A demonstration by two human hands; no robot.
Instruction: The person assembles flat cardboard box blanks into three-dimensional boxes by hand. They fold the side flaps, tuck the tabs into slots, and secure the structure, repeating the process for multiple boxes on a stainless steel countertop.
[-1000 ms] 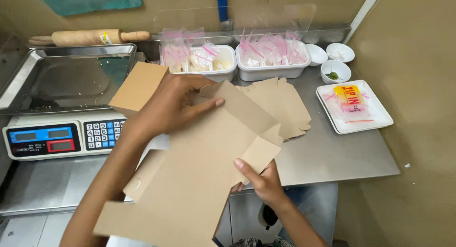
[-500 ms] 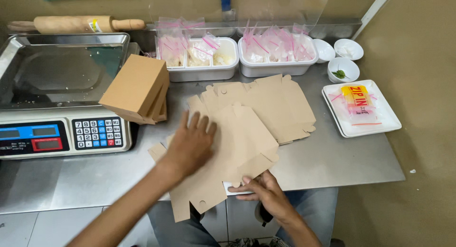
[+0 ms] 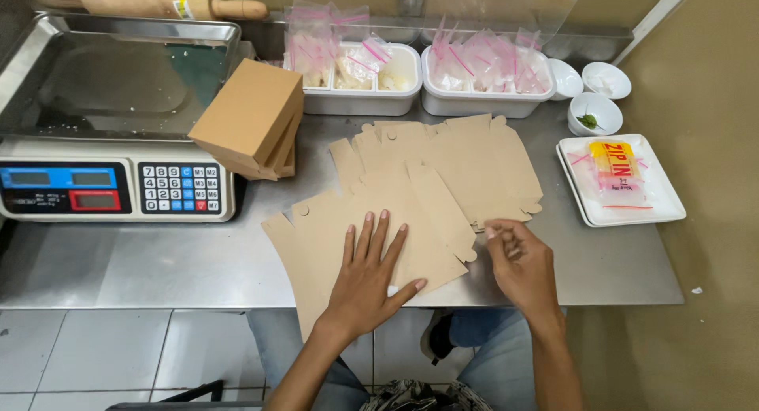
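Observation:
A flat brown cardboard box blank (image 3: 379,221) lies on the steel table (image 3: 158,261) near its front edge. My left hand (image 3: 371,269) presses flat on the blank, fingers spread. My right hand (image 3: 518,261) hovers just right of it with fingers curled loosely; it seems to hold nothing. Behind the blank lies a stack of more flat box blanks (image 3: 466,158). Folded brown boxes (image 3: 249,118) lean against the scale at the left.
A digital scale (image 3: 118,186) with a steel pan stands at the left, a wooden rolling pin (image 3: 150,0) behind it. Two white tubs of bagged goods (image 3: 482,75) sit at the back. Small white bowls (image 3: 594,111) and a white tray (image 3: 617,178) with bags are on the right.
The blank was laid down flat on the table. My left hand now presses it near the front edge. My right hand let go of its edge and moved right.

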